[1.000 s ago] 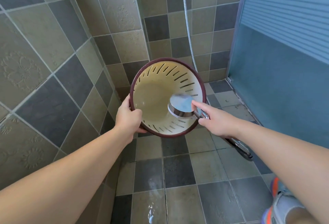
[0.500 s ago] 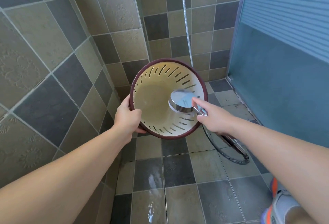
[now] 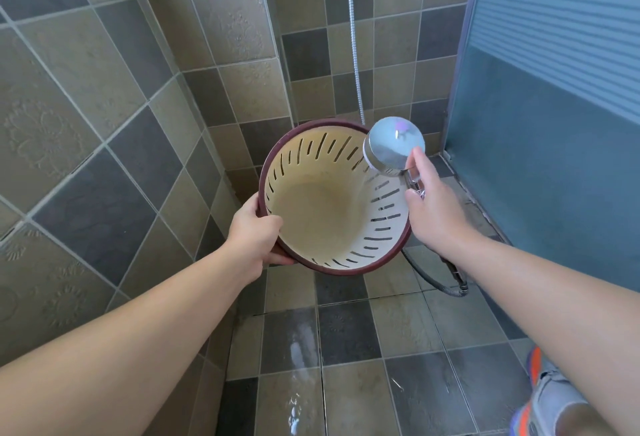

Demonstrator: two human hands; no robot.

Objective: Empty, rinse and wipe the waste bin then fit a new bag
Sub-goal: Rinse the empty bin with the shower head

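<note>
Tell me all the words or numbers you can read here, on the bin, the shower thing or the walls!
None: nothing in this picture can be read.
Waste bin: slots only, no label.
Shower head: plain shiny back, no brand visible.
Wall tiles: embossed flower patterns, not letters.
Shoe: no readable mark.

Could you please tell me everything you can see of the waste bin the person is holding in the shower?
The round cream plastic waste bin with a dark maroon rim is tilted, its mouth towards the camera, above the tiled floor. Its wall has rows of narrow slots; the solid bottom looks stained. No bag or rubbish is inside. The left hand grips its rim. The chrome shower head, held by the right hand, sits at its upper right edge.
</note>
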